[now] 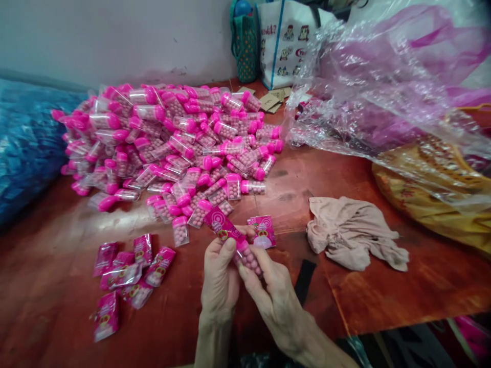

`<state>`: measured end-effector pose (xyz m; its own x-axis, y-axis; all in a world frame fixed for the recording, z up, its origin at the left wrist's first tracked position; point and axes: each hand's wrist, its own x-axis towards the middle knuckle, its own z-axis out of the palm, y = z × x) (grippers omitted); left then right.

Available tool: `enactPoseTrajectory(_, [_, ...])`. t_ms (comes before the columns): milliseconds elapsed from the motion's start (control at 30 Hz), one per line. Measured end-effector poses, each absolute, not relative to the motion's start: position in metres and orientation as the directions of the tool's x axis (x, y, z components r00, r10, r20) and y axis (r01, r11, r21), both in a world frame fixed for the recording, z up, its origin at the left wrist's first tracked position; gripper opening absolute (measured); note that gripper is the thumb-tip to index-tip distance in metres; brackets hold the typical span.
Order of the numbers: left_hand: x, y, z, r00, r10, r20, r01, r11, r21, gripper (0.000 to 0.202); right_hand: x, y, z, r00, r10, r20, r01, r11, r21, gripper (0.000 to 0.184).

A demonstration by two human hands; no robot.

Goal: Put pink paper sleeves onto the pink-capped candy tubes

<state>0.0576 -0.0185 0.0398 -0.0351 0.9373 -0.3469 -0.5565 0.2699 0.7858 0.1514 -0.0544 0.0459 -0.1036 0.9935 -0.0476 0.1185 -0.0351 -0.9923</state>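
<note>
My left hand [219, 278] and my right hand [268, 289] meet over the red table [364, 291], both pinched on one clear candy container [247, 255] with a pink cap. A pink printed sleeve [222, 225] covers its upper end under my left fingers. A loose pink label [262, 231] lies just behind my hands. A large heap of pink-capped containers [172, 138] fills the table's far left. Several sleeved containers [126, 278] lie at my left.
A crumpled beige cloth [355, 232] lies to the right. Clear and pink plastic bags [387, 82] pile up at the back right over a yellow sack [433, 199]. A blue bag [26, 148] sits at the left. Tote bags [282, 41] stand against the wall.
</note>
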Motion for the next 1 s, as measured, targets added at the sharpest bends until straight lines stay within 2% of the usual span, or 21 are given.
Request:
enactPoseTrajectory(200, [0.061, -0.019, 0.045, -0.002, 0.930, -0.368, -0.543, 0.308, 0.781, 0.017, 0.157, -0.058, 0.051, -0.135, 0.988, -0.075, 0.226, -0.043, -0.973, 0.021])
enactPoseTrajectory(367, [0.063, -0.024, 0.045, 0.090, 0.945, -0.314, -0.522, 0.313, 0.793, 0.027, 0.159, -0.063, 0.054, -0.163, 0.986, -0.035, 0.156, -0.009, -0.988, 0.025])
enactPoseTrajectory(533, [0.063, -0.029, 0.041, 0.151, 0.954, -0.261, -0.516, 0.301, 0.802, 0.028, 0.151, -0.066, 0.049, -0.103, 0.990, -0.094, 0.179, -0.074, -0.981, 0.024])
enactPoseTrajectory(767, [0.062, -0.029, 0.037, 0.138, 0.905, -0.403, -0.542, 0.409, 0.734, 0.024, 0.153, -0.053, 0.046, -0.049, 0.992, -0.118, 0.168, -0.108, -0.980, 0.021])
enactPoseTrajectory(833, [0.061, -0.027, 0.037, 0.070, 0.898, -0.434, -0.544, 0.399, 0.738, 0.025, 0.157, -0.050, 0.046, -0.068, 0.996, -0.059, 0.234, -0.042, -0.971, 0.019])
enactPoseTrajectory(933, [0.059, -0.024, 0.037, -0.046, 0.873, -0.486, -0.553, 0.383, 0.740, 0.023, 0.165, -0.048, 0.046, -0.006, 0.988, 0.151, 0.378, 0.142, -0.915, 0.020])
enactPoseTrajectory(1000, [0.059, -0.024, 0.038, -0.040, 0.858, -0.512, -0.535, 0.414, 0.736, 0.026, 0.170, -0.047, 0.044, 0.053, 0.960, 0.274, 0.489, 0.215, -0.846, 0.021])
